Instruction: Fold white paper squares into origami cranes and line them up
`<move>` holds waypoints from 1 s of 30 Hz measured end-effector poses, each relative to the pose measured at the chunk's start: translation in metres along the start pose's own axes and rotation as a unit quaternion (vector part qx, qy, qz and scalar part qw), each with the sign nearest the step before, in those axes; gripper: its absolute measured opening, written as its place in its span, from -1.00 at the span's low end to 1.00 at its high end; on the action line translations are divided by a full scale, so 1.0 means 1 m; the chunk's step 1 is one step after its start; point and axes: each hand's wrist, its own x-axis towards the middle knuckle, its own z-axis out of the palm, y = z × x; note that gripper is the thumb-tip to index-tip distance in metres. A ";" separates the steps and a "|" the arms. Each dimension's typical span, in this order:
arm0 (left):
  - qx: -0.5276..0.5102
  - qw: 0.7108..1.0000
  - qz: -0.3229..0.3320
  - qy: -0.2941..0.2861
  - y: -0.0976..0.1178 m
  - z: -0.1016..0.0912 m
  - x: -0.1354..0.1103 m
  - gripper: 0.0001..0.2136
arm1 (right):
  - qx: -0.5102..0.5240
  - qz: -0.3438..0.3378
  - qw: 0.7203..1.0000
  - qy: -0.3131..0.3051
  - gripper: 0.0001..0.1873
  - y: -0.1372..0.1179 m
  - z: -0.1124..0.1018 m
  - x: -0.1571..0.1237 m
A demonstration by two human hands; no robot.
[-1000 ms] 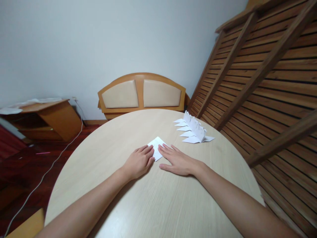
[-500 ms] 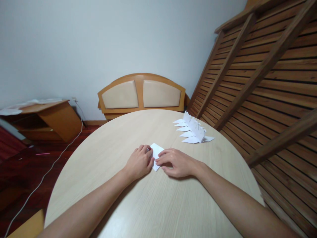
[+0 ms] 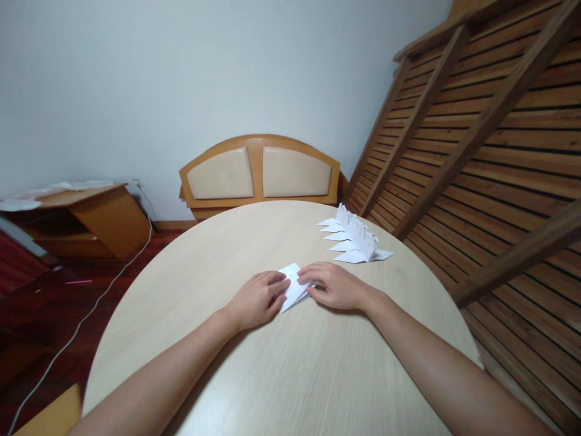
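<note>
A small folded white paper (image 3: 293,287) lies on the round light-wood table (image 3: 254,357) in front of me. My left hand (image 3: 256,298) rests on the paper's left edge, fingers curled and pressing it down. My right hand (image 3: 336,284) grips the paper's right side, fingertips pinching a lifted flap. Both hands touch the paper and nearly meet at its middle.
A row of several finished white folded-paper pieces (image 3: 354,239) stands at the table's far right. A padded wooden headboard (image 3: 259,172) leans behind the table, a slatted wooden bed frame (image 3: 481,139) leans at the right, and a low cabinet (image 3: 91,212) with a cable stands at the left.
My right hand went from lying flat to pinching the paper and moved right, lifting a flap. The paper turned slightly. My left hand stayed pressing the left edge.
</note>
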 end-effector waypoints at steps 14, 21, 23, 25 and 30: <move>-0.051 0.998 0.042 -0.023 0.002 -0.008 0.001 -0.66 | 0.006 -0.006 1.000 -0.013 -0.77 -0.001 -0.003 0.001; -0.086 0.995 0.047 -0.036 -0.002 -0.004 -0.003 -0.50 | -0.012 0.042 0.999 -0.022 -0.84 0.001 -0.001 0.003; -0.094 0.994 0.045 -0.039 -0.004 -0.003 -0.003 -0.44 | -0.013 0.073 0.997 -0.008 -0.81 0.004 0.004 0.003; -0.098 0.993 0.046 -0.043 -0.004 -0.003 -0.003 -0.39 | -0.004 0.090 0.996 0.006 -0.81 0.007 0.010 0.004; -0.099 0.991 0.074 -0.054 -0.002 -0.008 -0.002 -0.44 | -0.007 0.095 0.995 0.038 -0.77 0.014 0.022 0.004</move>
